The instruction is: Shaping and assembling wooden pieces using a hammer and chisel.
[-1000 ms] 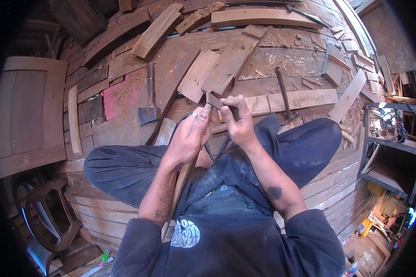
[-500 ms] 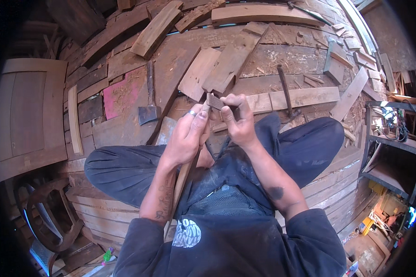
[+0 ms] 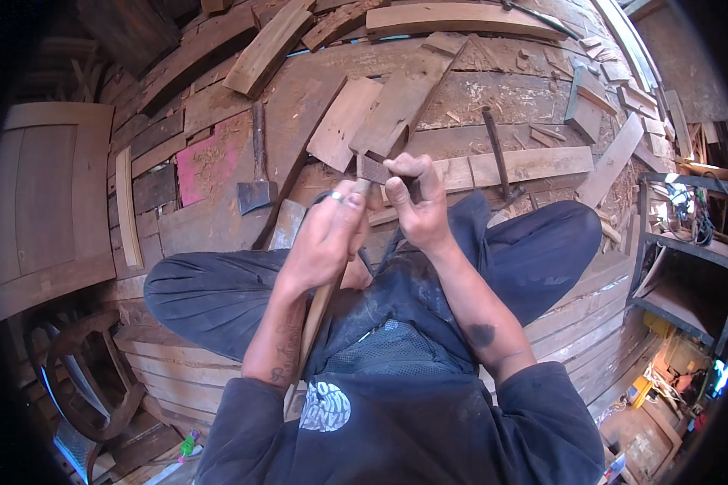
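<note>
My left hand (image 3: 325, 236) is closed round a long wooden stick (image 3: 319, 314), which runs back under my forearm across my lap. The stick's pale tip (image 3: 362, 187) pokes up past my thumb. My right hand (image 3: 416, 202) pinches a small flat brown piece (image 3: 373, 170) with a rough, textured face. Its kind is not clear. The piece sits at the stick's tip, and I cannot tell whether the two touch. Just beyond my hands lies a thick wooden board (image 3: 396, 113).
A hatchet (image 3: 257, 196) lies at the left and a hammer (image 3: 497, 153) at the right. Wood offcuts, such as a long beam (image 3: 461, 20), and shavings cover the plank floor. A panelled door (image 3: 52, 194) stands left; a black metal rack (image 3: 679, 259) stands right.
My right hand and the rough piece have shifted slightly up and left, showing more of the stick's tip. Both grips are unchanged. The whole view has drifted a little.
</note>
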`<state>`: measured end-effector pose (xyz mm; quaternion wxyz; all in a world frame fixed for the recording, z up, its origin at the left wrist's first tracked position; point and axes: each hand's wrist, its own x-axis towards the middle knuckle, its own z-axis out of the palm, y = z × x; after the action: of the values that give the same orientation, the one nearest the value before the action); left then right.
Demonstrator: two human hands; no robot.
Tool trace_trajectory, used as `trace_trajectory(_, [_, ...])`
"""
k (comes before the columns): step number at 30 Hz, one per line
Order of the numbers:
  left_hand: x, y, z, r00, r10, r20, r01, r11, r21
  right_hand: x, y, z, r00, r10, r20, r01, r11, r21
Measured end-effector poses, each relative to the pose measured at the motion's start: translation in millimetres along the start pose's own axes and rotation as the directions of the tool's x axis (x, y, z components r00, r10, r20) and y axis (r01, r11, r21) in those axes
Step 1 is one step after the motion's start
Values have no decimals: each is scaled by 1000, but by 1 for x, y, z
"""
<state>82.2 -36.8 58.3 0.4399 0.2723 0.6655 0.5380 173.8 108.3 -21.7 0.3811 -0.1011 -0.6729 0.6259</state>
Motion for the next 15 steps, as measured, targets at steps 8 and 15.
trace_trajectory(8, [0,-3,3,1000,18,3,-18,1000,11,9,-5,-1,997,57,47,-59,998,33])
trace_trajectory(15, [-1,-4,0,994,105,-3,-104,987,122,8,-11,6,998,58,14,-58,998,24])
